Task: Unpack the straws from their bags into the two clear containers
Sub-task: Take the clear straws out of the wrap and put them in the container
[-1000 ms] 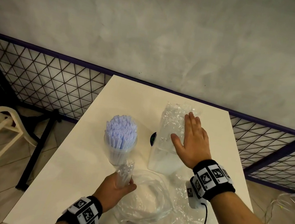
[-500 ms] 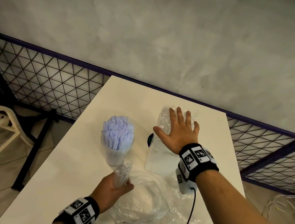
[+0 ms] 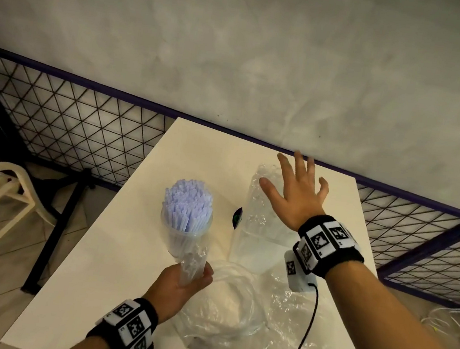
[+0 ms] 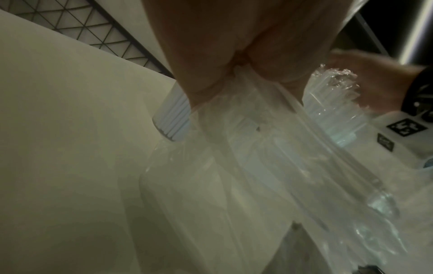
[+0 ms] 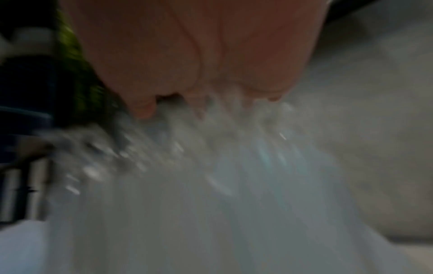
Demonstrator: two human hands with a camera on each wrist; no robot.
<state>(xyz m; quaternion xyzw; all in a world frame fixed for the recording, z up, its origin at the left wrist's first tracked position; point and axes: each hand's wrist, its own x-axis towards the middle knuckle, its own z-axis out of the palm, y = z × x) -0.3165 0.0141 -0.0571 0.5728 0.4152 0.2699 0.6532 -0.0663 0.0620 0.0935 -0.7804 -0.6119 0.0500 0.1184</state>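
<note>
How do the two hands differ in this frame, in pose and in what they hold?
The left hand is curled round the gathered neck of a clear bag, near the table's front; the right hand is flat with fingers spread and grips nothing. The left sits beside the straw container; the right is farther back, over the upright straw bag. Whether it touches that bag is unclear. Both wear marker wristbands.
</note>
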